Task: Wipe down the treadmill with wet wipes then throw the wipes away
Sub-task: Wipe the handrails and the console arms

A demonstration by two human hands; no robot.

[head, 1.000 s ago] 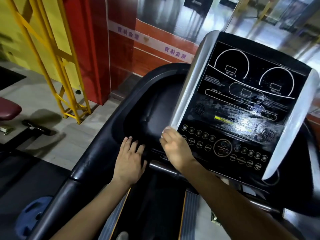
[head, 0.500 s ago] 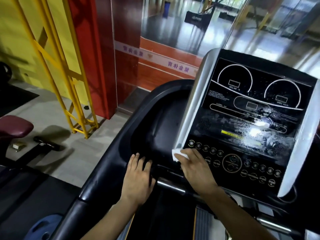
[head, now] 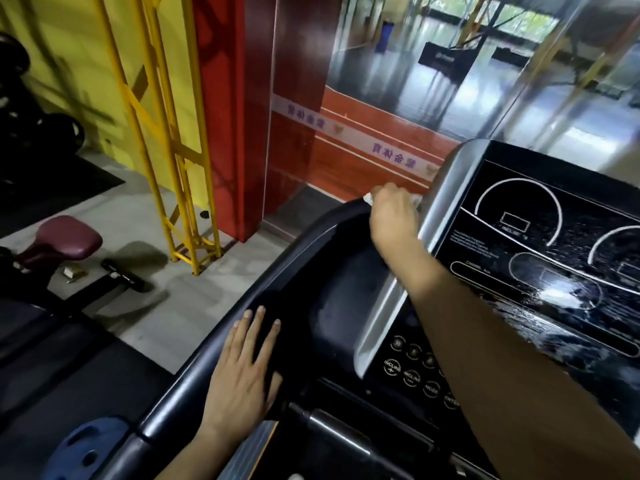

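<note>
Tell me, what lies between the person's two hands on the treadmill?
In the head view, only the bare black tray beside the silver console edge separates left hand and right hand.

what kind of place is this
Most likely a gym: a treadmill console with incline buttons, a padded bench seat on the left, and a blue weight plate on the floor.

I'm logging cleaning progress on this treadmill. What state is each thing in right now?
Left hand: flat, fingers straight, resting on the black side rail.
Right hand: holding the wet wipe at the top of the silver console edge.
Console screen: dark, streaked with wet smears.
Wet wipe: bunched, mostly hidden by the hand.
</note>
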